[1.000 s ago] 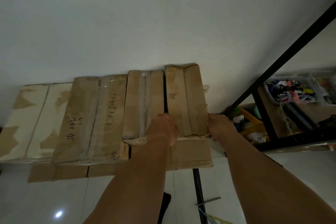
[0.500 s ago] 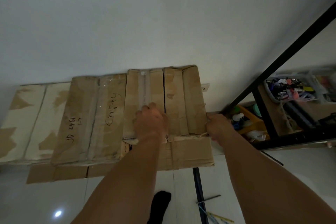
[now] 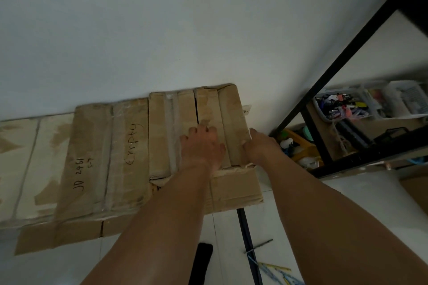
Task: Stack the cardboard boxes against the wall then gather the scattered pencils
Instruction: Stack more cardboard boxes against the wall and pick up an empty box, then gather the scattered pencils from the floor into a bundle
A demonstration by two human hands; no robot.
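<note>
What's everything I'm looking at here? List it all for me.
wall: one, white, at the back
floor: one, white tiles, below
cardboard boxes: at least four, brown, one pale, against the wall
pencils: a few, yellow and blue, floor, lower right
shelf rack: one, black, right side
plastic bins: two, clear, on the rack
left hand: flat on the top box
right hand: grips that box's right edge

Dim, soft focus, wide-angle edge distortion

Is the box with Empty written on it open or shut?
Shut: the box marked Empty has both flaps down flat, with clear tape along the centre seam.
</note>
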